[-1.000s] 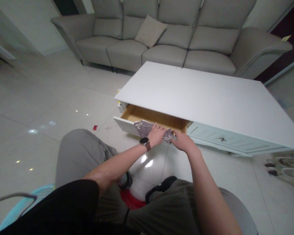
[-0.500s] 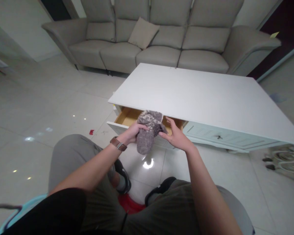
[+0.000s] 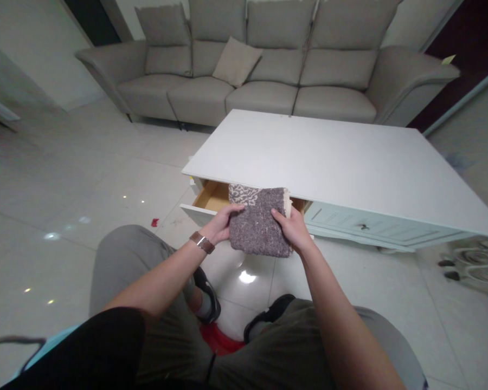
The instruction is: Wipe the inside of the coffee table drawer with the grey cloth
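Note:
A folded grey-brown towel (image 3: 260, 230) with a cream pattern at its upper left is held up in front of the coffee table. On its left edge my left hand (image 3: 223, 223) is closed, thumb on the front face and fingers behind. My right hand (image 3: 291, 228) grips the right edge in the same way, its fingers mostly hidden behind the cloth. Beyond the towel, the pulled-out drawer (image 3: 213, 196) shows its wooden inside, partly covered by the cloth.
The white coffee table (image 3: 329, 157) has a second, closed drawer (image 3: 364, 223) at the right. A grey sofa (image 3: 268, 97) with a beige cushion (image 3: 236, 62) stands behind it. A red scrap (image 3: 155, 222) lies on the tiled floor. Ornate scrollwork (image 3: 475, 265) is at far right.
The towel has gone from a bunched, narrow shape to a flat folded square. My right hand, apart and loosely open before, has closed on the towel's right edge.

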A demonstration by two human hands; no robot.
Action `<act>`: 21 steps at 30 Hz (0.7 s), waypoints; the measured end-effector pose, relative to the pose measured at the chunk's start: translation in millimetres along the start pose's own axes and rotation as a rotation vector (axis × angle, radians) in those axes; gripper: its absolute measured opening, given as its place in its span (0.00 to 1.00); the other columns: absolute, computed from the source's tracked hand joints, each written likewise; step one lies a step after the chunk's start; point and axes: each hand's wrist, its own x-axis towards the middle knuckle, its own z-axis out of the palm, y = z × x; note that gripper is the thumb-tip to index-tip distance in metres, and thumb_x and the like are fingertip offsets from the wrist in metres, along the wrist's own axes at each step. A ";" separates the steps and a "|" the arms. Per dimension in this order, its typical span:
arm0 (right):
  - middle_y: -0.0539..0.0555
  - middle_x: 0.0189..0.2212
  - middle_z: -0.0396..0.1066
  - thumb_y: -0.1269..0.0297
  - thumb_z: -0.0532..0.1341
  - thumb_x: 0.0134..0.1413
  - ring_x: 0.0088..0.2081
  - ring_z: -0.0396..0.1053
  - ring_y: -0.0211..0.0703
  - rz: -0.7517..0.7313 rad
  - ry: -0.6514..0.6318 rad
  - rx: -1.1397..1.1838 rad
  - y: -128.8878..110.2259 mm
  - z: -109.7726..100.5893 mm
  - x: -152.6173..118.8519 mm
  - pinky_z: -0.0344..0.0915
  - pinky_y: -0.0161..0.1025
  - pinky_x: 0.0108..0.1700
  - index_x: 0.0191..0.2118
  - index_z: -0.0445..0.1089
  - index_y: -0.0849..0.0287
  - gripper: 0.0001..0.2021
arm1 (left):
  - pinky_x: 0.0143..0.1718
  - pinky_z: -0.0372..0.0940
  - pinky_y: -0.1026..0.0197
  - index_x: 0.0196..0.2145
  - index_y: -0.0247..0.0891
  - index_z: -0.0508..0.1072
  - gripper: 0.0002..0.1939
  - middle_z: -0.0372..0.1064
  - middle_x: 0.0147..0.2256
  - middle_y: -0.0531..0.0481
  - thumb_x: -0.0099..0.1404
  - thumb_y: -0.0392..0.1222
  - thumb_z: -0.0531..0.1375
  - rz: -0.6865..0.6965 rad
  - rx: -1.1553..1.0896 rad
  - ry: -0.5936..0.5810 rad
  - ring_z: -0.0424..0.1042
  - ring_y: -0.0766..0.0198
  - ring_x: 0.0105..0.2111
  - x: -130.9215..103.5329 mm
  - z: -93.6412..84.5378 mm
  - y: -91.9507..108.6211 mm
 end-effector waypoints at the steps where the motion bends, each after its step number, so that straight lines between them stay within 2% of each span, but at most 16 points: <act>1: 0.59 0.48 0.78 0.48 0.63 0.56 0.49 0.74 0.53 -0.036 0.024 -0.060 0.5 -0.9 0.3 0.69 0.48 0.53 0.51 0.73 0.60 0.23 | 0.56 0.70 0.43 0.45 0.33 0.77 0.21 0.81 0.41 0.39 0.54 0.44 0.66 -0.021 -0.009 0.001 0.79 0.45 0.47 0.3 -1.9 -3.4; 4: 0.58 0.48 0.78 0.52 0.58 0.62 0.50 0.73 0.52 -0.170 0.072 -0.265 -3.4 -1.7 -3.6 0.68 0.47 0.55 0.52 0.75 0.59 0.20 | 0.57 0.69 0.44 0.45 0.33 0.77 0.22 0.81 0.41 0.39 0.51 0.38 0.65 -0.049 -0.002 0.031 0.79 0.47 0.46 1.0 -7.9 -15.2; 7: 0.59 0.52 0.73 0.59 0.59 0.62 0.55 0.69 0.53 -0.326 0.176 -0.478 -10.2 -0.7 -10.2 0.65 0.49 0.60 0.50 0.79 0.55 0.16 | 0.57 0.69 0.41 0.47 0.33 0.77 0.25 0.81 0.41 0.39 0.50 0.40 0.62 -0.025 0.011 0.017 0.79 0.45 0.46 1.9 -12.9 -26.5; 9: 0.59 0.53 0.71 0.62 0.59 0.61 0.56 0.68 0.53 -0.400 0.220 -0.528 -14.1 -0.5 -13.3 0.64 0.51 0.60 0.52 0.79 0.51 0.17 | 0.57 0.68 0.39 0.49 0.34 0.76 0.27 0.81 0.42 0.39 0.51 0.44 0.60 0.000 0.012 0.010 0.79 0.43 0.47 2.0 -14.9 -30.8; 13: 0.56 0.48 0.74 0.65 0.56 0.63 0.50 0.72 0.48 -0.483 0.103 -0.362 -20.1 -2.1 -15.4 0.68 0.46 0.55 0.53 0.79 0.50 0.18 | 0.56 0.67 0.37 0.55 0.36 0.73 0.37 0.80 0.46 0.39 0.59 0.66 0.54 0.148 -0.068 0.063 0.76 0.42 0.51 -0.8 -16.4 -30.8; 15: 0.56 0.47 0.75 0.66 0.55 0.63 0.50 0.72 0.48 -0.506 0.048 -0.309 -22.0 -3.3 -15.5 0.68 0.46 0.54 0.50 0.79 0.52 0.17 | 0.55 0.67 0.37 0.57 0.38 0.72 0.40 0.80 0.47 0.40 0.61 0.72 0.52 0.195 -0.120 0.063 0.75 0.43 0.52 -3.7 -18.2 -29.1; 17: 0.56 0.47 0.76 0.66 0.54 0.62 0.50 0.72 0.49 -0.497 0.033 -0.319 -22.4 -3.8 -15.5 0.68 0.46 0.54 0.49 0.78 0.53 0.17 | 0.55 0.67 0.38 0.56 0.40 0.73 0.37 0.80 0.46 0.41 0.61 0.71 0.55 0.162 -0.130 0.020 0.76 0.43 0.52 -6.9 -22.4 -28.1; 21: 0.57 0.45 0.77 0.68 0.53 0.61 0.49 0.72 0.50 -0.486 -0.002 -0.334 -19.2 -1.9 -15.8 0.68 0.46 0.54 0.46 0.78 0.54 0.16 | 0.55 0.68 0.40 0.48 0.36 0.78 0.30 0.82 0.41 0.39 0.59 0.64 0.63 -0.014 -0.082 -0.066 0.79 0.42 0.48 -12.0 -34.2 -26.1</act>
